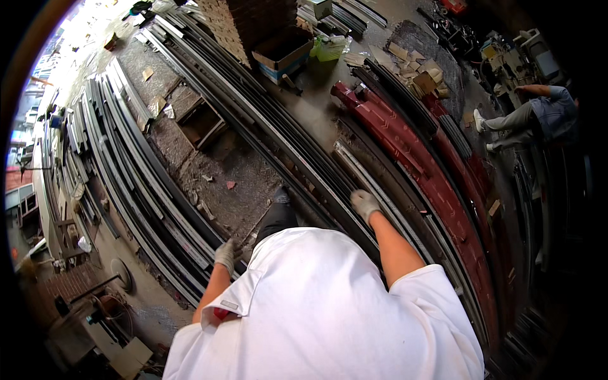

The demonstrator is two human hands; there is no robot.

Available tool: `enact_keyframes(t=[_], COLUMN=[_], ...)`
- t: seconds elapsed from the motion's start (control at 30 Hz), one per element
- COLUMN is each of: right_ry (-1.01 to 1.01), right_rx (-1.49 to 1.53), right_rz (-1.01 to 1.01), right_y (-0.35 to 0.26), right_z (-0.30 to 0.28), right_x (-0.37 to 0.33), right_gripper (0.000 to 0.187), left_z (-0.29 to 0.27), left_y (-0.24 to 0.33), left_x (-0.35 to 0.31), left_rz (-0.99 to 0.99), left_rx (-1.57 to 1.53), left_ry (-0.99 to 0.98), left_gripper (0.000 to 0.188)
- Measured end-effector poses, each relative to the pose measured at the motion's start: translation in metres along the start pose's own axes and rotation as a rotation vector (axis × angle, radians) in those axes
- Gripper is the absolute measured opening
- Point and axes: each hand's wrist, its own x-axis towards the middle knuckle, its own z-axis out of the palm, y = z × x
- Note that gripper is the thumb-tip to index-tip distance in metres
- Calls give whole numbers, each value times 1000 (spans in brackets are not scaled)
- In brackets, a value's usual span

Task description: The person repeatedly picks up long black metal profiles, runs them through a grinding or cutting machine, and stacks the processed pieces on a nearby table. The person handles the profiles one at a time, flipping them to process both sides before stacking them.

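Metal-looking profiles form a left stack [142,190] and a central stack [269,123], laid parallel, presumably keeping long lengths sorted. I record the gloved left hand [227,256], lower centre-left, loosely open beside the former; the gloved right hand [365,206], right of centre, meets the latter's edge, grip indeterminable.

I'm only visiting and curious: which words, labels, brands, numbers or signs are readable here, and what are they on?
None can be read.
Red-wrapped bars: pale marks, too small to make out.
White shirt: a small grey patch near the left sleeve, too small to read.
Cardboard box: nothing legible on its blue-and-white side.
Long dark bars: no legible text.
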Motion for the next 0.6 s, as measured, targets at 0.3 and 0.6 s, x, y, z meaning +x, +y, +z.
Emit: enact_keyframes(t=[0.3, 0.6], right_ry=[286, 179], right_rx=[249, 135], right_rz=[475, 421], right_y=[23, -86], right_z=[-41, -29], right_x=[1, 151], right_gripper=[30, 27], left_z=[34, 189], left_y=[303, 395], left_x=[22, 71], left_rz=[313, 414], left_rx=[159, 367], left_ry=[-27, -233], left_gripper=[40, 34])
